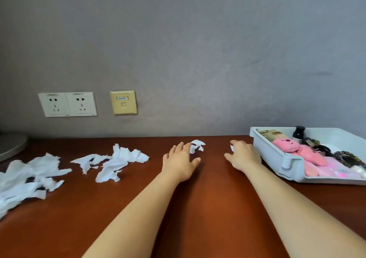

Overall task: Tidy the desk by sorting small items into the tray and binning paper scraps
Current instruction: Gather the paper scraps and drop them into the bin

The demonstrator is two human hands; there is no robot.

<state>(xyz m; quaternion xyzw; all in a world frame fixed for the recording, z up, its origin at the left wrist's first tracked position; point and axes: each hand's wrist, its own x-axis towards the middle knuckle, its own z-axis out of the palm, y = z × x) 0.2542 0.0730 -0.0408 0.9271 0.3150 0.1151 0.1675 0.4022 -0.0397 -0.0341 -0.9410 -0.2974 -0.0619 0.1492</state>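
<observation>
Small torn paper scrap (197, 145), white, lies far back on the desk (213, 208), close to the wall (198, 50). Left hand (179, 159) is palm down just in front of it, fingers straight and spread, holding nothing; its fingertips reach the scrap's near edge, contact likely but not certain. Right hand (244, 155) sits a little apart to the right, knuckles up, fingers curled down toward the desk. A white sliver (232, 148) shows at its fingertips; cannot tell whether it is pinched or merely lying there. Both forearms are bare and stretched forward over the reddish-brown surface. Just right of the right hand stands the tray (265, 148), pale grey plastic, set at an angle, its near corner almost touching the hand. In it are a pink plush toy (297, 149), a black bottle (298, 134) upright at the back, a tan packet (270, 134) and some dark items too blurred to name. On the left, well apart from the hands, is a middle heap (118, 160) of crumpled white scraps, then a larger heap (27, 176) running off the left edge. A grey round object (10, 145) sits at the far left corner, only partly in view. On the wall are a double white socket plate (67, 104) and a yellowish port plate (123, 102).
</observation>
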